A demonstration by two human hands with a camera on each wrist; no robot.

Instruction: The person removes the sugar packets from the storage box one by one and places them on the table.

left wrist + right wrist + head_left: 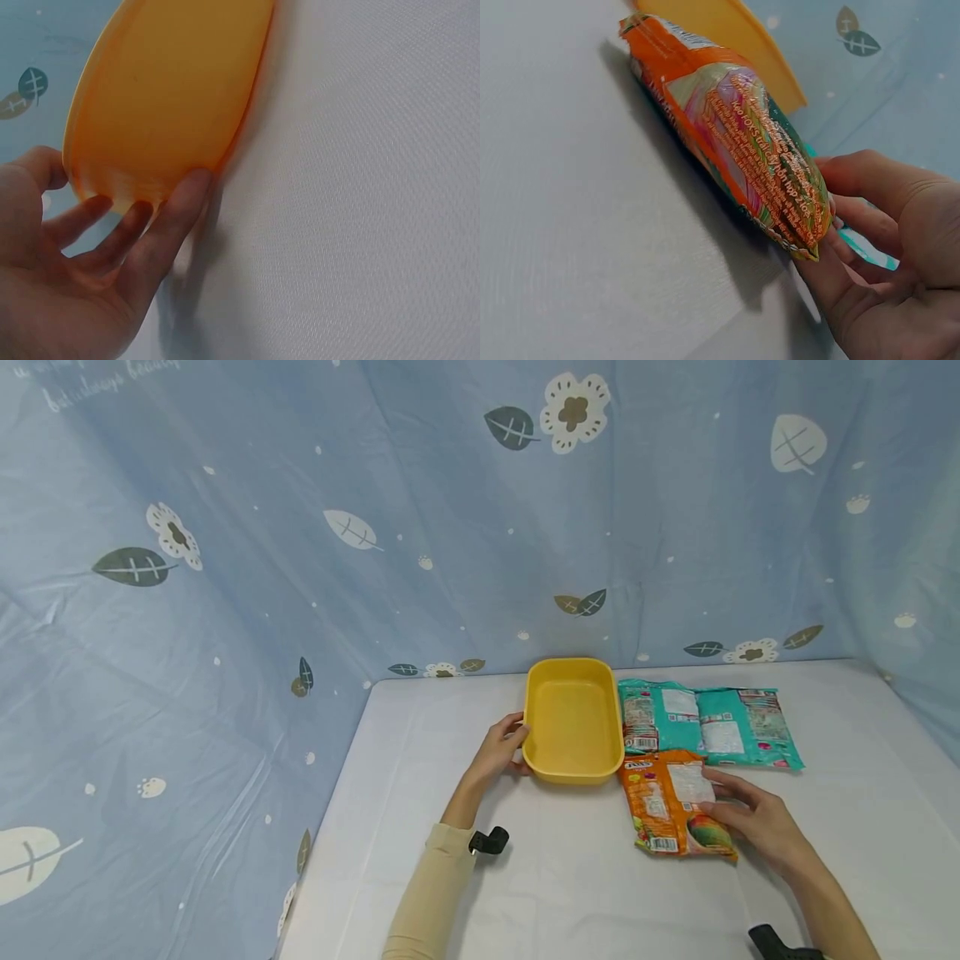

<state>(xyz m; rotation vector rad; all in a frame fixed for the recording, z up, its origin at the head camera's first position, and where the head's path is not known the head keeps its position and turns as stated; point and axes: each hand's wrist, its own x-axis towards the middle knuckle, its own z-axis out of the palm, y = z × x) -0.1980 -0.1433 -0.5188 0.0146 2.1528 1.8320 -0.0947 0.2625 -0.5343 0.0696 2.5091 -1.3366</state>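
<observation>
Print on the orange snack packet (671, 806) and two teal packets (708, 724) is too small to read in the head view. The yellow tub (165, 97) is cut off by the left wrist frame's top edge. Right hand (885, 255) fingertips lie hidden behind the orange packet.

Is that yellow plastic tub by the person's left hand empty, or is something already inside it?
Empty. The head view looks straight into the yellow plastic tub and shows only its bare yellow floor; the orange snack packet lies outside, on the white table.
</observation>
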